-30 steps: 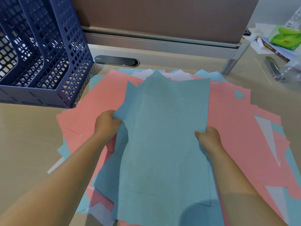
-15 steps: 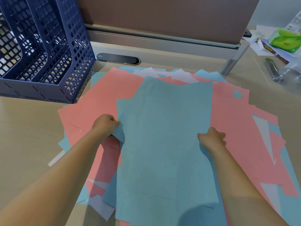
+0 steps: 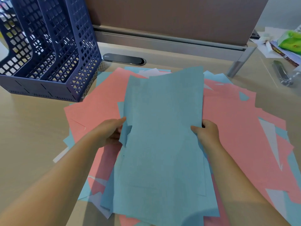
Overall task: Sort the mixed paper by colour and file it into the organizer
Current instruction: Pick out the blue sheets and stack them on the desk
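Gripping blue stack lengthwise, pointing away

Left hand and right hand grip blue sheets — over pink paper.

A light wooden surface is seen throughout. A dark oval cable grommet is set into it at 12 o'clock, below a brown partition panel carried on a grey metal leg. At 2 o'clock, a green packet, loose white papers and a dark metallic object are found.
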The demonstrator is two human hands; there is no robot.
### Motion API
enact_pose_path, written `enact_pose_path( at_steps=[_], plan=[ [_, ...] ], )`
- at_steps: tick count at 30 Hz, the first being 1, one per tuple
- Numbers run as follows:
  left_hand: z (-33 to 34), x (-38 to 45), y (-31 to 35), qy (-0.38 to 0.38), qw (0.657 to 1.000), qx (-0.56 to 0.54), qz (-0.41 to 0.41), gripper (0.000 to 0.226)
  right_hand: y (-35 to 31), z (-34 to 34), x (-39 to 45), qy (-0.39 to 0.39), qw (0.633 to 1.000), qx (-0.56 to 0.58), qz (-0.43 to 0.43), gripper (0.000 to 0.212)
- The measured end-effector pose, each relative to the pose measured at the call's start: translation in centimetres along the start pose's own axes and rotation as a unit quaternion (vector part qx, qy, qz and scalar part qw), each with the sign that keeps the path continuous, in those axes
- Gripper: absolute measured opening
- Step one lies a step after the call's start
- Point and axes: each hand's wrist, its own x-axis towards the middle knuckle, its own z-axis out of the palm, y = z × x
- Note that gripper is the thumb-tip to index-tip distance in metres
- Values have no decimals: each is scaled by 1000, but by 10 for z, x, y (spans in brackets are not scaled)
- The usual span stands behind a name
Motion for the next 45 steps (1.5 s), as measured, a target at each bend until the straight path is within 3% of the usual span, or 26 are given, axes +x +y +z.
enact_pose_path(
  at_steps=[3, 5, 8, 13, 15, 16, 20, 22, 25, 28, 30, 33, 38, 40, 45],
  plan=[
    [7, 9, 1, 55, 996, 50, 50, 17, 3, 1, 7, 6, 1000, -21, -7, 14],
    [5, 15, 1, 72, 992, 87, 62, 26, 5, 0, 12, 24, 999, -35, -9, 10],
    [-12, 14, 6, 25, 987, 154, 24, 27, 0, -2, 22, 48, 998, -29, -11, 10],
    [-38, 5, 12, -66, 966, 245, -55, 22, -11, 2, 35, 14, 1000, 9, -25, 23],
    [-35, 1, 15, -104, 961, 242, -80, 7, -15, 11, 35, -6, 999, -3, -34, 24],
    [-33, 2, 15, -113, 966, 218, -81, 11, -15, 15, 36, -17, 999, -7, -35, 24],
    [-25, 4, 12, -34, 995, 71, -57, 19, -11, 20, 43, -30, 992, -118, -24, 19],
    [-16, 3, 9, 8, 998, 41, -56, 22, -9, 19, 47, -22, 975, -220, -13, 24],
    [-3, -2, 7, 44, 997, 35, -56, 23, -13, 22, 43, -50, 962, -269, 16, 37],
    [4, -8, 3, 25, 997, 12, -77, 35, -9, 21, 40, -73, 967, -242, 31, 41],
    [11, -13, -3, 24, 997, 20, -74, 34, -4, 18, 35, -82, 984, -154, 48, 37],
    [20, -14, -14, 71, 996, 40, -25, 21, 4, 12, 23, -98, 990, -74, 73, 9],
    [32, -25, -22, 39, 999, -3, 13, 11, 4, 13, 12, -114, 993, -23, 11, 12],
    [41, -28, -26, 32, 999, -1, 23, 11, 3, 14, 8, -113, 994, -7, 6, 24],
    [59, -21, -33, 122, 978, 137, 100, 22, 4, -1, 11, -83, 993, -72, -40, 28]
  ],
)
